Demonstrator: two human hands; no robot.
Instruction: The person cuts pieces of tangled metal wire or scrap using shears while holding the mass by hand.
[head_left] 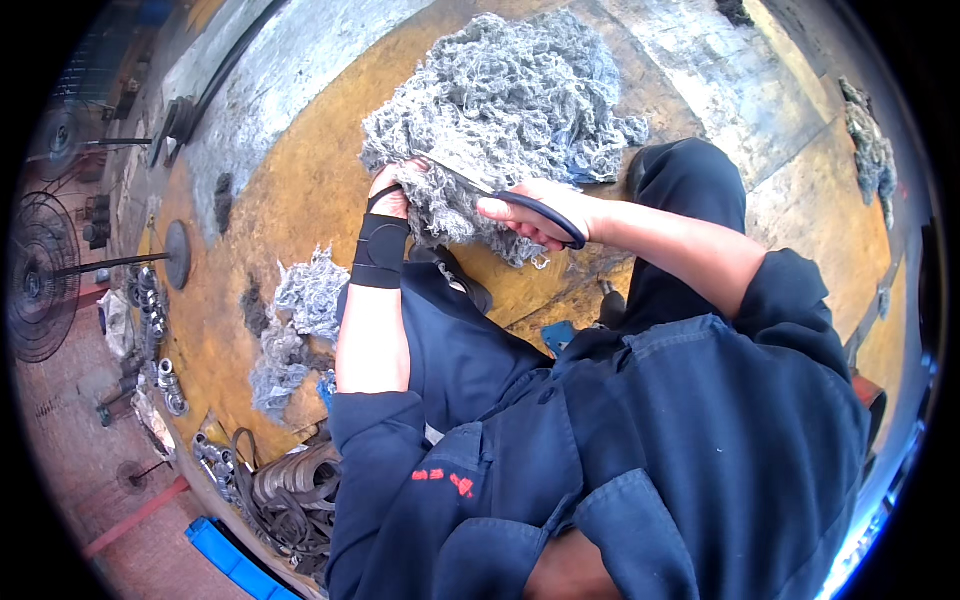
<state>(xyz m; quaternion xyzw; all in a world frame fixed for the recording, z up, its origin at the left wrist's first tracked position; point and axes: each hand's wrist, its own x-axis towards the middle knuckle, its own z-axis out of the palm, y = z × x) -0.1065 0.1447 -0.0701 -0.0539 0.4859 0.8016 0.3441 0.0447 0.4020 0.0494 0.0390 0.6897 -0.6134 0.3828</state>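
Observation:
A big heap of grey-white tangled yarn waste lies on the floor in front of me. My left hand, its wrist in a black wrap, is closed on the heap's near left edge; most of its fingers are buried in the strands. My right hand grips dark-handled scissors. Their blades point left across the yarn toward my left hand, and the tips lie close to its fingers. How far apart the blades stand is hard to make out.
Smaller yarn clumps lie to my left. Metal parts and dark straps are piled at the lower left. A pedestal fan stands far left. Another grey clump lies at the far right. My knees flank the work, near a blue scrap.

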